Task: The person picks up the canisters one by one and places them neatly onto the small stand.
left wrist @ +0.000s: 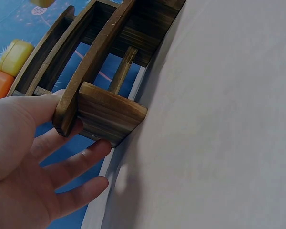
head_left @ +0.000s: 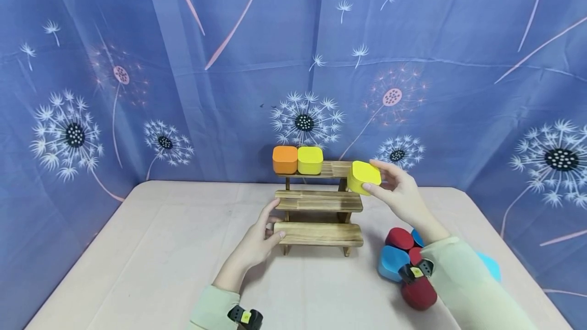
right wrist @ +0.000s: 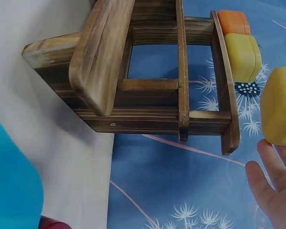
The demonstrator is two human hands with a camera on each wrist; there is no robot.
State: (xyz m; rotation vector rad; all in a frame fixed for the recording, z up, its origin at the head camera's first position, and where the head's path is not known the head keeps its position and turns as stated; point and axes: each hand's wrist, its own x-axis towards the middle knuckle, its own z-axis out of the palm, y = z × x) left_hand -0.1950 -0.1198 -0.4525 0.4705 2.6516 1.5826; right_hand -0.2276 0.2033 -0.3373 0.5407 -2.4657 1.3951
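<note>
A three-step wooden rack (head_left: 318,234) stands on the table. My left hand (head_left: 257,238) grips the left end of its lowest step, with thumb and a finger around the board in the left wrist view. On the top step an orange box (head_left: 285,160) and a yellow box (head_left: 310,160) sit side by side at the left. My right hand (head_left: 403,195) pinches a second yellow box (head_left: 363,179) between thumb and fingers, near the top step's right end. In the right wrist view this held box (right wrist: 279,106) appears past the top step.
Right of the rack, under my right forearm, several rounded boxes lie grouped: a blue box (head_left: 393,264), a dark red box (head_left: 419,293) and others. A light blue box (head_left: 489,267) shows beyond the sleeve. A blue dandelion-print curtain (head_left: 238,116) hangs behind the table (head_left: 160,248).
</note>
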